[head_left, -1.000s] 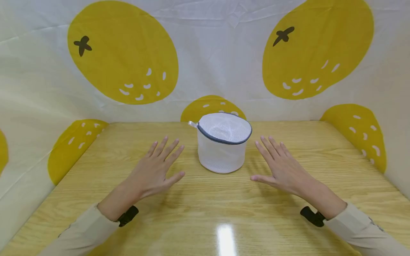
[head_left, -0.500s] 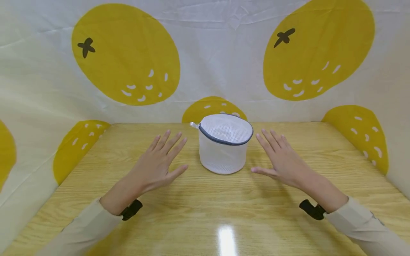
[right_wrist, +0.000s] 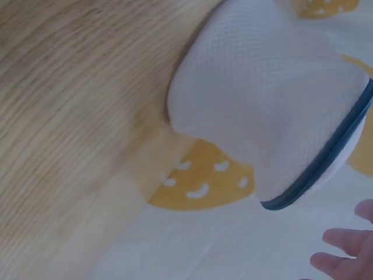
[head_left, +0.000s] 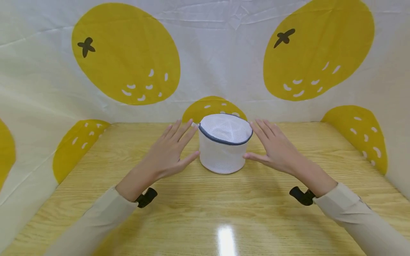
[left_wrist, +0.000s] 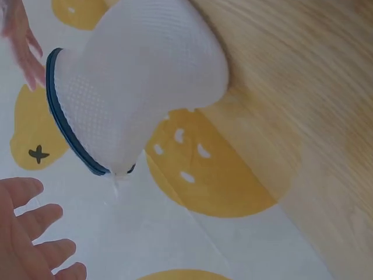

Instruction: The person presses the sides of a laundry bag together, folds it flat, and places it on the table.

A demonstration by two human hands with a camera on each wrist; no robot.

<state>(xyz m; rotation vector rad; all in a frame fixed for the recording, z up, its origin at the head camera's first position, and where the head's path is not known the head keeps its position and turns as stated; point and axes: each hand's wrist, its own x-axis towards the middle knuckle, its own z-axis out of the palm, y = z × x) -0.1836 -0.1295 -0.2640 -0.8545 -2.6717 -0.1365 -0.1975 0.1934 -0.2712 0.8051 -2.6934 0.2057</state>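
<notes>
A white mesh laundry bag (head_left: 222, 156), round and upright, stands on the wooden table. A dark blue-grey zipper (head_left: 224, 142) rings its top, and a small white tab sticks out at the upper left. My left hand (head_left: 169, 153) is at the bag's left side, fingers spread and straight, thumb tip right at the mesh wall. On the opposite side my right hand (head_left: 278, 149) has its fingers extended, fingertips beside the zipped rim and thumb overlapping the wall. In the left wrist view, several fingers (left_wrist: 41, 221) show below the bag. The right wrist view shows fingertips (right_wrist: 341, 245) near the zipper end.
The wooden table (head_left: 192, 217) runs back to a white cloth (head_left: 221, 53) printed with yellow fruit, which hangs behind and at both sides. Each wrist carries a black strap-mounted device (head_left: 145, 198) below a beige sleeve (head_left: 96, 220).
Both hands have moved inward and forward, from apart at each side to right beside the bag. The bag stays in place. The head view has shifted slightly.
</notes>
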